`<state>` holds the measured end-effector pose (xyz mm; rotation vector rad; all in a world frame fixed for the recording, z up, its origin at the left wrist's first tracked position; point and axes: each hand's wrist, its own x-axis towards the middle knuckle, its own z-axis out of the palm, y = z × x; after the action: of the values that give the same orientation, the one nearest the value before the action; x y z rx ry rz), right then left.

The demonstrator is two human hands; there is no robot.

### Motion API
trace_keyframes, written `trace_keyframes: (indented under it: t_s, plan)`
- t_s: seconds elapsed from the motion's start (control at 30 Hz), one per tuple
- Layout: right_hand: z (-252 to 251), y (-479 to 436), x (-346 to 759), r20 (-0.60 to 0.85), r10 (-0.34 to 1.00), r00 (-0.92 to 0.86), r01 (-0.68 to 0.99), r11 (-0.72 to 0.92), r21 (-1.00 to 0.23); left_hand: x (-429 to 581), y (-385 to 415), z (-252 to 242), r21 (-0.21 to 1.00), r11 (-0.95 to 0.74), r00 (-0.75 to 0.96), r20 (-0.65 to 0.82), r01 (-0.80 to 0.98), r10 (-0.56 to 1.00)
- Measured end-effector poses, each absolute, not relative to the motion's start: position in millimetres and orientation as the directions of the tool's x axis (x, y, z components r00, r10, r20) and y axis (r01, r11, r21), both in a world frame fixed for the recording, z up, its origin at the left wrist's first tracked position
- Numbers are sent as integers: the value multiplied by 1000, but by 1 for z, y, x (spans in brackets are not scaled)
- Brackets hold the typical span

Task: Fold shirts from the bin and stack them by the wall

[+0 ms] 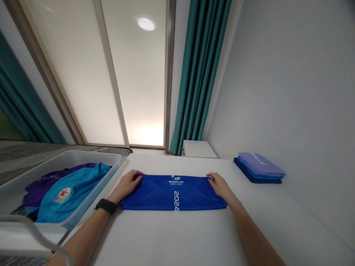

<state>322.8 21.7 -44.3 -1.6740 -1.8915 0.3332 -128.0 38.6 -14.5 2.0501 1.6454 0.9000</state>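
Observation:
A royal-blue folded shirt (155, 194) with white print and "2024" lies as a wide strip on the white table (172, 236). My left hand (130, 183), with a dark watch on its wrist, pinches the strip's far left corner between thumb and fingers. At the far right corner, my right hand (220, 186) grips the cloth the same way. The near edge of the shirt rests flat and straight on the tabletop.
A translucent plastic bin (107, 157) on the left holds purple and light-blue clothes (74, 192). To the right, a stack of folded clothes (259, 168) sits by the wall. A white cabinet (198, 149) stands beyond the table. A grey curved bar (36, 232) crosses the lower left.

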Motion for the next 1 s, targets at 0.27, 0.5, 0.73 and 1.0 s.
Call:
trace_keyframes:
  t_s: [0.27, 0.5, 0.73, 1.0]
  plan:
    - [-50, 25, 324, 255, 967, -25, 849, 155, -505, -129, 38, -10, 597, -248, 122, 243, 763, 962]
    - [-50, 25, 321, 266, 964, -24, 871, 150, -468, -132, 41, -13, 569, -253, 127, 252, 783, 959]
    - [-48, 24, 319, 272, 962, -17, 883, 142, -447, -131, 47, -18, 497, -247, 131, 257, 832, 957]
    - [-46, 21, 319, 258, 965, -41, 874, 160, -458, -134, 47, -17, 491, -267, 157, 253, 830, 955]
